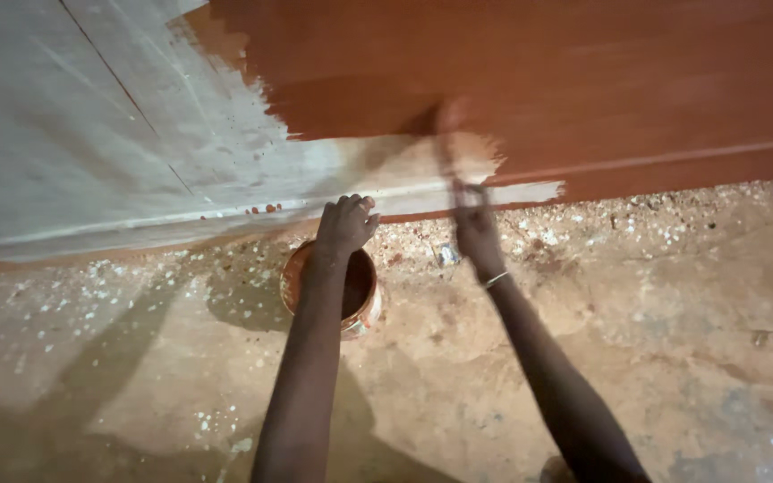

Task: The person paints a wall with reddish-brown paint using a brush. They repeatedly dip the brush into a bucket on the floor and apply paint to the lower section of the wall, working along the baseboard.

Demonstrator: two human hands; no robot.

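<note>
The person's right hand [476, 228] was closed around the handle of a paintbrush [449, 143], the brush blurred with motion, so I could make out little beyond a pale head pressed against the wall [91, 134] above that grip. The brush head sat right at the ragged edge where the reddish-brown paint [583, 80] gave way to bare grey-white plaster. A thin bracelet [496, 279] circled the wrist just below the hand.

To the left of that grip, and a little lower, the left hand [346, 224] was curled into a loose fist, fingers folded in; I could not tell whether it held anything. It hovered directly over a small round paint tin [364, 313] standing on the floor, its forearm crossing the tin's mouth. The tin's inside was coated the same reddish-brown, and what showed of its hollow looked dark and wet with paint, though how full it was I could not say. Its outer rim was smeared orange.

Beyond both hands, a narrow ledge [136, 224] ran along the base of the wall, painted to the right of the brush and still pale to the left. The concrete floor [673, 358] beneath was speckled with white flecks and stained rusty near the tin.
</note>
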